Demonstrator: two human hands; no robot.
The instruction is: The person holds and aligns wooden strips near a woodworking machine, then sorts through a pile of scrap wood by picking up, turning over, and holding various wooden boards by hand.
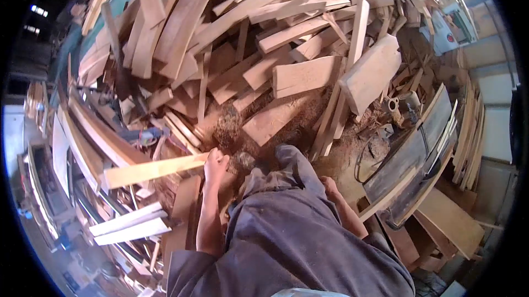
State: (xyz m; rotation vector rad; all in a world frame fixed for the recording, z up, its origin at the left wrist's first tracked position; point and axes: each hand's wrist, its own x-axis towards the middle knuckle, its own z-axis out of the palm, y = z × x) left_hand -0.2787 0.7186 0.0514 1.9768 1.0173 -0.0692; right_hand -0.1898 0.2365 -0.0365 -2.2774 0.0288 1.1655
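My left hand (215, 162) is closed around the near end of a pale wooden board (151, 170). The board reaches out to the left, roughly level, above other lumber. Down beside my right thigh hangs my right hand (329, 185); its fingers are mostly hidden, and nothing held shows there. In front of my feet a short brown plank (278, 119) lies on sawdust. Just past it is a wide light plank (306, 76), with a thick slab (372, 74) leaning to its right.
A large heap of loose boards (220, 19) rises ahead. At right stand a dark metal machine bed (410, 145) and upright strips (471, 137). White-edged boards (131, 223) lie at left near dark rails. Sawdust (352, 156) covers the floor around my feet.
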